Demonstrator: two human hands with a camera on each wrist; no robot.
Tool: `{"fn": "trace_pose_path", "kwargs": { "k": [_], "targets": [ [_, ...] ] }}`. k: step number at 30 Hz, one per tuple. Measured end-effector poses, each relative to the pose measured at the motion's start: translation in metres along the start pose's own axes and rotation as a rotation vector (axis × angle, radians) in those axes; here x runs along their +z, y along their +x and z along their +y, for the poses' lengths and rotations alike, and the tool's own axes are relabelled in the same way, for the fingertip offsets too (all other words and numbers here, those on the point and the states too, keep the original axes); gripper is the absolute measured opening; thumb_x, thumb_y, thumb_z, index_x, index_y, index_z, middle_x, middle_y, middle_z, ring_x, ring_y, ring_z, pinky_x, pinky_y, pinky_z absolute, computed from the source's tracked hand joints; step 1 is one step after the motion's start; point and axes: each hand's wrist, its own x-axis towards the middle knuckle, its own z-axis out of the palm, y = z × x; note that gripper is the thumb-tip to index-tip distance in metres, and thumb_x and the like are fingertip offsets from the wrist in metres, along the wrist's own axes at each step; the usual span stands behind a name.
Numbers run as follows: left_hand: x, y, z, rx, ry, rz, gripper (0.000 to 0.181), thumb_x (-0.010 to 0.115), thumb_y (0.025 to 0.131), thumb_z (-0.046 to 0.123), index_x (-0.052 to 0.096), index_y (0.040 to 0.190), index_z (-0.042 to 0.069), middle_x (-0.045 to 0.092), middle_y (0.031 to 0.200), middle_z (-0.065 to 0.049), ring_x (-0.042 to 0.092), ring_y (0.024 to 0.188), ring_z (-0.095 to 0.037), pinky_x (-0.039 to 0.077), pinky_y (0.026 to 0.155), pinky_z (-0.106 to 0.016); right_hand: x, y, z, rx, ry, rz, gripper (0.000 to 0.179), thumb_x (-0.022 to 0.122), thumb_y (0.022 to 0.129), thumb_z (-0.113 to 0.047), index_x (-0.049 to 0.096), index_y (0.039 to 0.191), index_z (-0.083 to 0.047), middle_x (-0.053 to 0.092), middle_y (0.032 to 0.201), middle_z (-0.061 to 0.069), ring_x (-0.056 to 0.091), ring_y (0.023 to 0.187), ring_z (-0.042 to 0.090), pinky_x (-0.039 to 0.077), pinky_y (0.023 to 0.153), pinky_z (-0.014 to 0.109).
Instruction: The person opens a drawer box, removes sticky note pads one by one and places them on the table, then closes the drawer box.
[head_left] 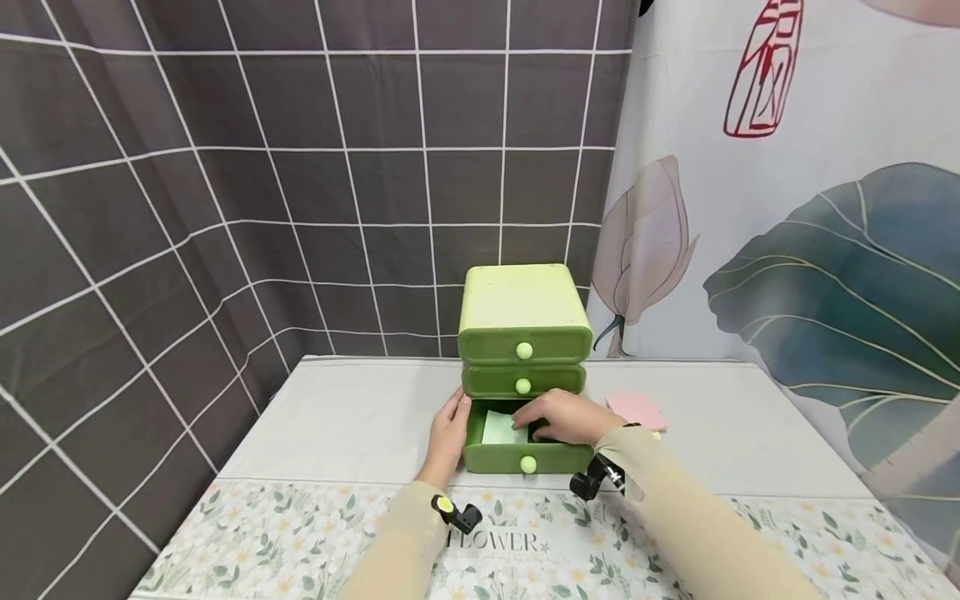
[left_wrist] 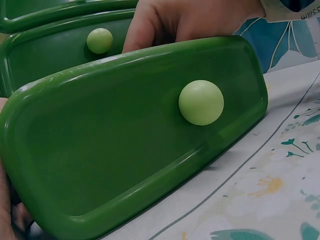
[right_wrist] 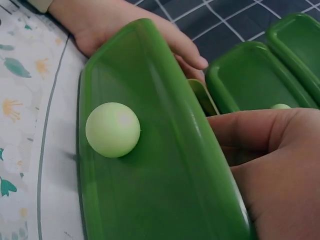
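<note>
A small green drawer cabinet (head_left: 525,302) stands on the table, its lowest drawer (head_left: 495,458) pulled out. Inside that drawer lies a pale green paper slip (head_left: 501,428). My left hand (head_left: 447,435) rests along the drawer's left side, fingers extended toward the cabinet. From the right, my right hand (head_left: 572,417) reaches into the drawer; a fingertip is at the slip's right edge, and thumb and finger look apart. In the right wrist view the drawer front (right_wrist: 165,165) hides the right fingertips. The round knob (left_wrist: 201,102) on the front is untouched.
Pink paper squares (head_left: 636,410) lie on the table right of the cabinet, partly behind my right wrist. A flower-printed cloth (head_left: 300,542) covers the table's near part. Behind stand a dark grid curtain (head_left: 375,183) and a white printed one (head_left: 675,100).
</note>
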Motion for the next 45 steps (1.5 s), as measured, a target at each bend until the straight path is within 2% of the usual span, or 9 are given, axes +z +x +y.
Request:
{"fn": "trace_pose_path", "kwargs": {
  "k": [5, 10, 16, 21, 26, 30, 33, 37, 45],
  "targets": [
    [0.000, 0.001, -0.003, 0.000, 0.000, -0.007, 0.048, 0.050, 0.107, 0.031, 0.051, 0.149, 0.008, 0.048, 0.153, -0.013, 0.038, 0.145, -0.035, 0.029, 0.120, -0.051, 0.003, 0.008, -0.002, 0.043, 0.064, -0.087, 0.038, 0.076, 0.087, 0.000, 0.075, 0.122, -0.013, 0.067, 0.133, 0.007, 0.062, 0.124, 0.023, 0.051, 0.103, 0.036],
    [0.000, 0.002, -0.001, 0.024, 0.001, -0.004, 0.048, 0.049, 0.108, 0.031, 0.051, 0.148, 0.007, 0.048, 0.153, -0.014, 0.039, 0.144, -0.036, 0.029, 0.120, -0.051, 0.005, 0.014, 0.000, 0.058, 0.095, -0.106, 0.041, 0.076, 0.086, 0.001, 0.075, 0.123, -0.015, 0.064, 0.137, 0.007, 0.060, 0.127, 0.024, 0.051, 0.103, 0.034],
    [0.001, 0.001, -0.002, 0.022, 0.007, -0.007, 0.046, 0.050, 0.107, 0.029, 0.052, 0.148, 0.007, 0.049, 0.152, -0.014, 0.040, 0.144, -0.036, 0.029, 0.119, -0.052, 0.012, 0.018, 0.001, 0.053, 0.108, -0.126, 0.042, 0.077, 0.084, 0.002, 0.076, 0.121, -0.017, 0.064, 0.138, 0.007, 0.058, 0.129, 0.023, 0.051, 0.104, 0.034],
    [0.001, 0.002, -0.005, 0.036, -0.005, 0.009, 0.046, 0.051, 0.107, 0.028, 0.053, 0.147, 0.006, 0.050, 0.151, -0.014, 0.041, 0.143, -0.036, 0.029, 0.120, -0.052, 0.019, 0.021, 0.003, 0.039, 0.090, -0.121, 0.043, 0.075, 0.084, 0.005, 0.077, 0.120, -0.019, 0.064, 0.138, 0.007, 0.059, 0.129, 0.024, 0.052, 0.102, 0.034],
    [0.001, 0.001, -0.003, 0.028, 0.014, 0.007, 0.045, 0.049, 0.107, 0.027, 0.053, 0.147, 0.007, 0.050, 0.151, -0.014, 0.040, 0.144, -0.035, 0.028, 0.120, -0.052, 0.022, 0.024, 0.003, 0.030, -0.015, -0.118, 0.039, 0.080, 0.083, -0.001, 0.076, 0.119, -0.017, 0.065, 0.135, 0.007, 0.060, 0.127, 0.023, 0.051, 0.103, 0.033],
    [0.002, 0.002, -0.003, 0.025, 0.027, 0.000, 0.045, 0.048, 0.108, 0.028, 0.052, 0.148, 0.009, 0.049, 0.152, -0.012, 0.039, 0.144, -0.034, 0.028, 0.120, -0.051, 0.021, 0.024, 0.005, -0.012, -0.111, -0.107, 0.037, 0.083, 0.079, -0.003, 0.077, 0.114, -0.016, 0.071, 0.124, 0.002, 0.065, 0.116, 0.016, 0.053, 0.097, 0.028],
    [0.002, 0.003, -0.004, 0.029, 0.034, 0.000, 0.045, 0.048, 0.108, 0.029, 0.052, 0.148, 0.009, 0.049, 0.153, -0.011, 0.039, 0.145, -0.033, 0.028, 0.120, -0.050, 0.020, 0.024, 0.007, -0.044, -0.159, -0.099, 0.034, 0.084, 0.080, -0.005, 0.076, 0.111, -0.017, 0.074, 0.112, -0.004, 0.067, 0.099, 0.007, 0.055, 0.086, 0.022],
    [0.002, 0.004, -0.004, 0.030, 0.035, -0.007, 0.046, 0.048, 0.108, 0.030, 0.051, 0.149, 0.010, 0.049, 0.153, -0.011, 0.039, 0.145, -0.032, 0.028, 0.120, -0.050, 0.020, 0.023, 0.009, -0.067, -0.224, -0.095, 0.029, 0.083, 0.083, -0.010, 0.076, 0.109, -0.020, 0.074, 0.100, -0.009, 0.062, 0.078, 0.000, 0.053, 0.072, 0.018],
    [0.002, 0.003, -0.005, 0.027, 0.019, 0.001, 0.046, 0.048, 0.108, 0.028, 0.051, 0.149, 0.008, 0.048, 0.153, -0.012, 0.038, 0.145, -0.034, 0.027, 0.121, -0.051, 0.017, 0.021, 0.001, -0.072, -0.262, -0.085, 0.021, 0.081, 0.085, -0.012, 0.074, 0.103, -0.018, 0.070, 0.086, -0.010, 0.058, 0.069, 0.001, 0.052, 0.067, 0.018]
  ]
}}
